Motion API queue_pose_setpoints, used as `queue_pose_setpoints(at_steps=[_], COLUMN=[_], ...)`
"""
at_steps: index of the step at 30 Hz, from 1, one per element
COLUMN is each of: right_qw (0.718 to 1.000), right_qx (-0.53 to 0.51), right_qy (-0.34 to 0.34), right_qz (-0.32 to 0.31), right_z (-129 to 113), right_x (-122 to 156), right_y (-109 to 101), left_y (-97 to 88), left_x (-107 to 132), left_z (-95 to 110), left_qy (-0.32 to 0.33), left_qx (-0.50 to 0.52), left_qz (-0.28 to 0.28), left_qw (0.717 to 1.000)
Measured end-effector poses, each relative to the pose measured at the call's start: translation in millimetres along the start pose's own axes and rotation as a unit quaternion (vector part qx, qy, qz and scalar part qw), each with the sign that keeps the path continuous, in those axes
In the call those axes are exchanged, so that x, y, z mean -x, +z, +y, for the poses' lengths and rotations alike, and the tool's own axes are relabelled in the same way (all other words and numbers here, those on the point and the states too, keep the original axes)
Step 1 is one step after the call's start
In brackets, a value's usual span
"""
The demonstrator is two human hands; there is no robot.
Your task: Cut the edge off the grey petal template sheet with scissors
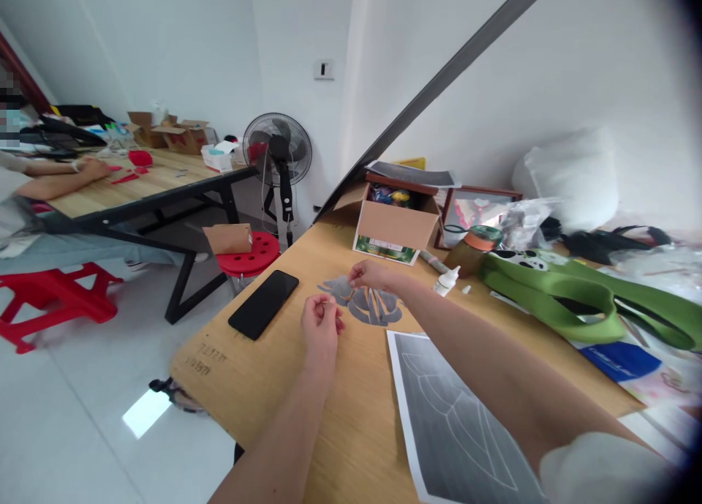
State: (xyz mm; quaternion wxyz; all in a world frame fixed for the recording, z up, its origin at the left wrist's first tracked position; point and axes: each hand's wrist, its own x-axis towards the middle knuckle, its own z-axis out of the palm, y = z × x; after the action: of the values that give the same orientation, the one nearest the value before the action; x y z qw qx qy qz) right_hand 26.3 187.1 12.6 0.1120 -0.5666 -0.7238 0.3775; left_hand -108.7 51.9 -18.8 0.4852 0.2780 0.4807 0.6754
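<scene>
My left hand [322, 322] hovers over the wooden table [351, 431], fingers curled in; what it holds, if anything, is too small to make out. My right hand [368, 274] pinches the upper edge of a grey paper cutout [368, 304] made of several petal-like pieces lying flat on the table. A black phone [264, 303] lies left of my left hand. A small white glue bottle [447, 281] lies just right of the cutout. A grey printed sheet [455, 423] with curved white lines lies near my right forearm.
An open cardboard box [395, 226] stands behind the cutout, with a picture frame [477, 208], a brown jar [469, 248] and a green bag [581, 295] to its right. A fan [277, 153], red stools [249, 255] and another person's table [137, 186] are at left.
</scene>
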Motion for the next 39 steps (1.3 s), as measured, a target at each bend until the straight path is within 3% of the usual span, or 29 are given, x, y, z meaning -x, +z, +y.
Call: queue_pose_setpoints(at_steps=[8, 14, 18, 21, 25, 31, 39], right_qw=[0.987, 0.974, 0.971, 0.965, 0.955, 0.938, 0.934], right_qx=[0.160, 0.225, 0.237, 0.255, 0.281, 0.280, 0.273], right_qy=[0.018, 0.008, 0.003, 0.027, 0.095, 0.194, 0.220], right_qz=[-0.007, 0.010, 0.034, 0.058, 0.027, -0.064, -0.061], right_z=[0, -6, -8, -4, 12, 36, 41], right_x=[-12, -1, 9, 15, 24, 39, 46], right_y=[3, 2, -27, -58, -79, -68, -60], left_y=[-2.5, -1.9, -1.3, 0.2, 3.4, 2.3, 0.8], left_x=[-3, -3, -1, 0, 2, 4, 3], left_z=[1, 0, 1, -1, -4, -11, -16], left_qy=[0.005, 0.004, 0.010, 0.013, 0.020, 0.068, 0.079], left_qx=[-0.008, -0.014, -0.036, -0.066, -0.101, -0.167, -0.189], left_qz=[0.003, -0.003, -0.006, -0.038, -0.089, -0.113, -0.124], left_qw=[1.000, 1.000, 0.999, 0.997, 0.991, 0.977, 0.971])
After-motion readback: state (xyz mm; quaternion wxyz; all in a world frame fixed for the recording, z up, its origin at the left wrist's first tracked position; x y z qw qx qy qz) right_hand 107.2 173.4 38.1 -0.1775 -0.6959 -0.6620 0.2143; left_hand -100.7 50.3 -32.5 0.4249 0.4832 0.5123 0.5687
